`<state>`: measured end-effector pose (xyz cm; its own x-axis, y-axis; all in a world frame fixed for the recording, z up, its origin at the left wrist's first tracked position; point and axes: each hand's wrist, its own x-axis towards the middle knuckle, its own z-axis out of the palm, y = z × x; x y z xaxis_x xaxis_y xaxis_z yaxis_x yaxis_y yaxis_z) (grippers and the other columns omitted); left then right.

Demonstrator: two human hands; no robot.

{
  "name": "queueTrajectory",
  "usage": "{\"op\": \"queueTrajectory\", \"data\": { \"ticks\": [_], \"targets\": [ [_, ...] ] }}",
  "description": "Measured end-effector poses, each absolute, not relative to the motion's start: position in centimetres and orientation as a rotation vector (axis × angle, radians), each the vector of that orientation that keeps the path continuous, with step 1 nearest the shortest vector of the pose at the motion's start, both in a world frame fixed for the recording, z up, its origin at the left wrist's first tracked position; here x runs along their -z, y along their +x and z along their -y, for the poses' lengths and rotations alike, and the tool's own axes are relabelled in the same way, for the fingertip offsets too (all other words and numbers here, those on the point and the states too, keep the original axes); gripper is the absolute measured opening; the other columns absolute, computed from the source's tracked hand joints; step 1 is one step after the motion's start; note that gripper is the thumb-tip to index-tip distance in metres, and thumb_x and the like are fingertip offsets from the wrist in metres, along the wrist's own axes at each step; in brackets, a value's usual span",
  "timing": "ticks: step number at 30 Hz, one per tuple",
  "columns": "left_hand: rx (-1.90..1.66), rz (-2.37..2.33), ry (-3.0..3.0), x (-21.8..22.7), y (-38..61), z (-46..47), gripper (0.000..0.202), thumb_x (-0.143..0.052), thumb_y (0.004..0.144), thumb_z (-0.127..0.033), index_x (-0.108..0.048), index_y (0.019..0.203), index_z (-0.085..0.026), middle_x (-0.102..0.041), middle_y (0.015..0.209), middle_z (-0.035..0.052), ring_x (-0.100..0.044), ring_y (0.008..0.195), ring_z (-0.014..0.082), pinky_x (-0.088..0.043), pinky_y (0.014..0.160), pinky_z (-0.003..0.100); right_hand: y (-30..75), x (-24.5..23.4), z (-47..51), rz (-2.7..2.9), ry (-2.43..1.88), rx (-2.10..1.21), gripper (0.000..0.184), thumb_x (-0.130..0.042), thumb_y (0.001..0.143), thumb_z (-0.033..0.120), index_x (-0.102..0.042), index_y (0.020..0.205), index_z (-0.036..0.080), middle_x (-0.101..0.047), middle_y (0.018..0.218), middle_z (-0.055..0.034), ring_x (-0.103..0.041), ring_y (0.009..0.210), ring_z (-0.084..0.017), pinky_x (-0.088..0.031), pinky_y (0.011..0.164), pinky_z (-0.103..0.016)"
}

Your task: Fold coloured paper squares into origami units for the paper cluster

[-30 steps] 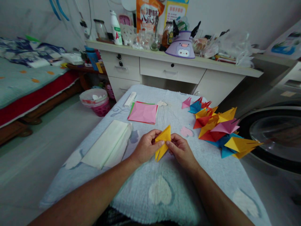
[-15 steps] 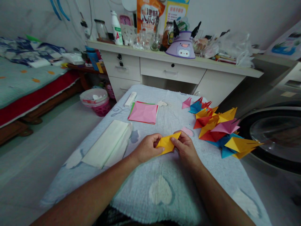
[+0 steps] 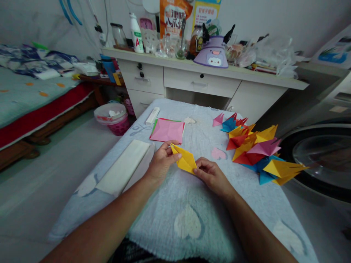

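Note:
A partly folded piece of yellow origami paper (image 3: 186,159) is held above the cloth between my two hands. My left hand (image 3: 161,160) pinches its upper left end between thumb and fingers. At its lower right corner, the thumb and forefinger of my right hand (image 3: 211,175) are closed on the paper. Beyond my left hand lies a stack of square coloured paper (image 3: 168,130), pink on top with red and green edges showing. To the right, folded paper cranes (image 3: 249,149) in yellow, red, blue and pink sit in a cluster.
A pale blue cloth with heart prints (image 3: 189,223) covers the table. On its left lie a folded whitish sheet (image 3: 124,166) and a small white box (image 3: 153,115). Behind stands a cluttered white desk (image 3: 181,78); a pink bin (image 3: 116,122) is on the floor, a front-loading washing machine (image 3: 323,153) at right.
The yellow paper has turned, so its left end now points up and its right end down. My left hand has risen and moved left; my right hand has shifted slightly left and down.

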<state>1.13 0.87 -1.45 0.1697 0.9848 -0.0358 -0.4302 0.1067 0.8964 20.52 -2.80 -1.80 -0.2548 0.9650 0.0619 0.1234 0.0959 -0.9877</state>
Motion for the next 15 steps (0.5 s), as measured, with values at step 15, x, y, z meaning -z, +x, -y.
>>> {"op": "queueTrajectory", "data": {
  "ticks": [15],
  "targets": [
    [-0.904, -0.789, 1.141, 2.6, 3.1, 0.2, 0.030, -0.073, 0.075, -0.034, -0.064, 0.094, -0.013, -0.069, 0.086, 0.0044, -0.064, 0.077, 0.0157, -0.049, 0.071, 0.026, 20.1, 2.3, 2.9, 1.335, -1.140, -1.337, 0.035, -0.069, 0.078, 0.052, -0.056, 0.077, 0.019, -0.055, 0.067, 0.0022, -0.048, 0.060, -0.011, -0.037, 0.057, -0.023]
  ]
}}
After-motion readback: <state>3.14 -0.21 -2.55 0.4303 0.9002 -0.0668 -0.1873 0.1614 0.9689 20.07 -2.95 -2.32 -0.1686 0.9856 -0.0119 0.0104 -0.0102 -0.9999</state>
